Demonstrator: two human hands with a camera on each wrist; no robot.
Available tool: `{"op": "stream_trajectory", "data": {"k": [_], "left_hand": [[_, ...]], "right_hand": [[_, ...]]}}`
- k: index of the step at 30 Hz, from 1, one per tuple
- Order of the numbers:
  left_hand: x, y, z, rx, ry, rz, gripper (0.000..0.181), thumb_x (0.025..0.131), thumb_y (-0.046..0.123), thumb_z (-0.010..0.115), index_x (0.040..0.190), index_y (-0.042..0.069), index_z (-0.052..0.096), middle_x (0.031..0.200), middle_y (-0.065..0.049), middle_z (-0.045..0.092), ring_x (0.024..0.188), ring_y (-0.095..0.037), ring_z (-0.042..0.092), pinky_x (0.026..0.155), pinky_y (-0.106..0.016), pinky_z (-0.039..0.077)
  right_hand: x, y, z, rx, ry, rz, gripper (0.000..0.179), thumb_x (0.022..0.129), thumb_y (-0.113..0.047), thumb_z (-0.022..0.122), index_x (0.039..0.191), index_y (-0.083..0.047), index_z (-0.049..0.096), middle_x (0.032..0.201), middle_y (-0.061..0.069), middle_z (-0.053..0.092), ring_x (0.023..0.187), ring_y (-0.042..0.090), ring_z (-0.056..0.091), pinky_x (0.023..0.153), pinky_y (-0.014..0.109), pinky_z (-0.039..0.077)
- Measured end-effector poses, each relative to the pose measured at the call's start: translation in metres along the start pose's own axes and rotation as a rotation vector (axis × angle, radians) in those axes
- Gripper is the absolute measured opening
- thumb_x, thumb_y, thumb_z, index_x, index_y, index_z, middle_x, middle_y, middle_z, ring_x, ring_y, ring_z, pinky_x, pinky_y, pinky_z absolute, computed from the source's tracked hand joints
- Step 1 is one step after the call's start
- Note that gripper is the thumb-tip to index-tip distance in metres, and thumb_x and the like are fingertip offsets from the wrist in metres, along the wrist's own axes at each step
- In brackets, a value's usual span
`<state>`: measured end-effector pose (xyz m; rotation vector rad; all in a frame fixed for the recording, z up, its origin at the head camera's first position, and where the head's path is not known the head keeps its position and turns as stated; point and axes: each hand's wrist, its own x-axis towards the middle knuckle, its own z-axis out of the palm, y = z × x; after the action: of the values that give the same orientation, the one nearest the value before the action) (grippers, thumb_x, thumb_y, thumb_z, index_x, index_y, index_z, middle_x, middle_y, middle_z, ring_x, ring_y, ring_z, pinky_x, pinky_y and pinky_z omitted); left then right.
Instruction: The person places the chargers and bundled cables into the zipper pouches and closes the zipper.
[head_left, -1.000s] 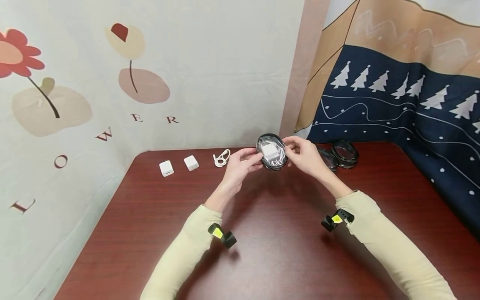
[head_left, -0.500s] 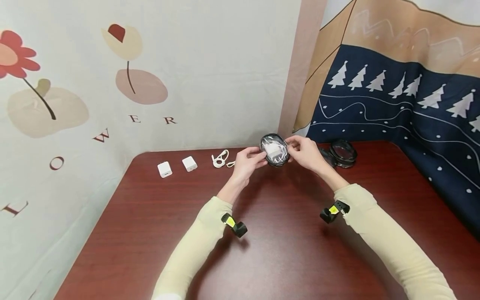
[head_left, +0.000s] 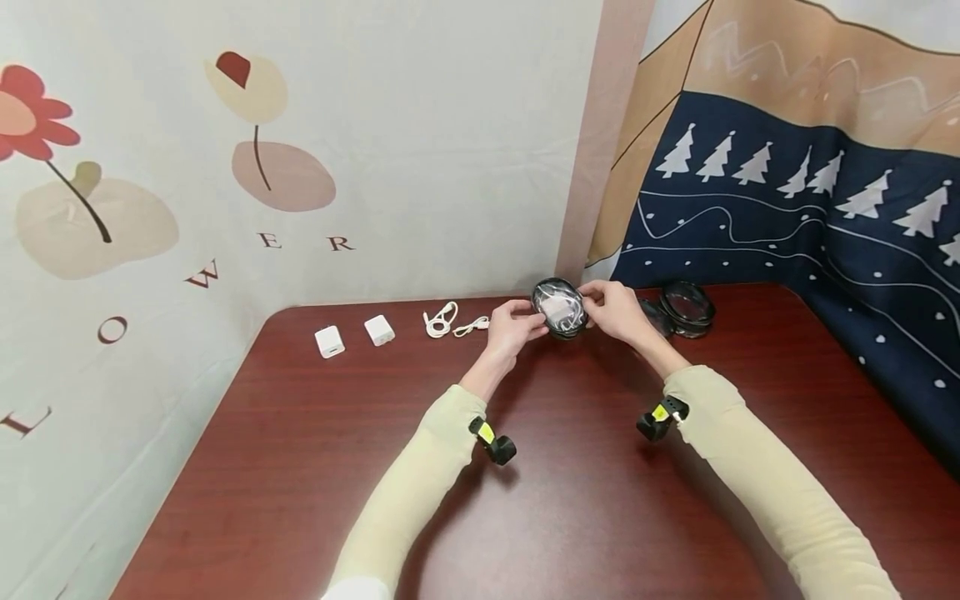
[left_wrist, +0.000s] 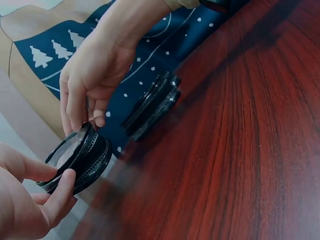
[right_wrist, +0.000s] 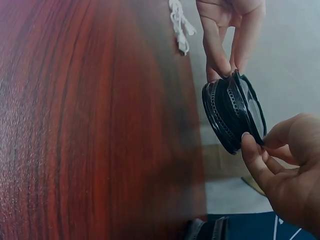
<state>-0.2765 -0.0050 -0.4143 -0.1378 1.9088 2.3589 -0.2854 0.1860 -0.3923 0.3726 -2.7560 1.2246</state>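
Over the far edge of the table, both hands hold a round zip pouch (head_left: 559,308) with black trim and a clear face. Something white shows inside it. The left hand (head_left: 513,331) pinches its left edge between thumb and fingers, while the right hand (head_left: 617,312) pinches the opposite edge. Seen from the left wrist, the pouch (left_wrist: 92,155) is side-on, with its zip band running round the rim and its clear face turned away from the camera. In the right wrist view, the thumb of the right hand (right_wrist: 295,170) presses the lower rim.
Two white charger plugs (head_left: 329,341) (head_left: 379,330) lie at the far left of the dark red table (head_left: 315,467). Two white cables (head_left: 440,320) (head_left: 471,327) lie left of the left hand. More black-trimmed round pouches (head_left: 686,308) sit beyond the right hand. Printed cloth (head_left: 450,150) hangs behind.
Both hands have shifted the pouch slightly to the right, and its clear face has tilted a little. A second white cable, earlier mostly behind the left hand, now shows.
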Motion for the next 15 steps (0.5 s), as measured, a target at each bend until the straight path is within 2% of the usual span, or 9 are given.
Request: {"op": "stream_trajectory", "data": {"k": [6, 15], "left_hand": [[0.005, -0.008, 0.005, 0.035, 0.021, -0.033, 0.039, 0.087, -0.014, 0.068, 0.125, -0.011, 0.057, 0.089, -0.013, 0.060, 0.065, -0.016, 0.069, 0.075, -0.030, 0.060], [0.009, -0.017, 0.014, 0.028, 0.026, -0.060, 0.041, 0.085, -0.017, 0.067, 0.124, -0.014, 0.056, 0.109, -0.021, 0.059, 0.074, -0.021, 0.071, 0.075, -0.028, 0.059]], "right_hand": [[0.002, 0.012, 0.007, -0.038, 0.038, 0.027, 0.025, 0.096, -0.001, 0.053, 0.115, 0.009, 0.068, 0.093, 0.023, 0.072, 0.067, 0.030, 0.072, 0.057, 0.019, 0.049], [0.002, 0.021, 0.012, -0.079, 0.094, 0.082, 0.020, 0.096, -0.001, 0.055, 0.104, 0.008, 0.070, 0.094, 0.024, 0.071, 0.064, 0.024, 0.072, 0.053, 0.019, 0.045]]}}
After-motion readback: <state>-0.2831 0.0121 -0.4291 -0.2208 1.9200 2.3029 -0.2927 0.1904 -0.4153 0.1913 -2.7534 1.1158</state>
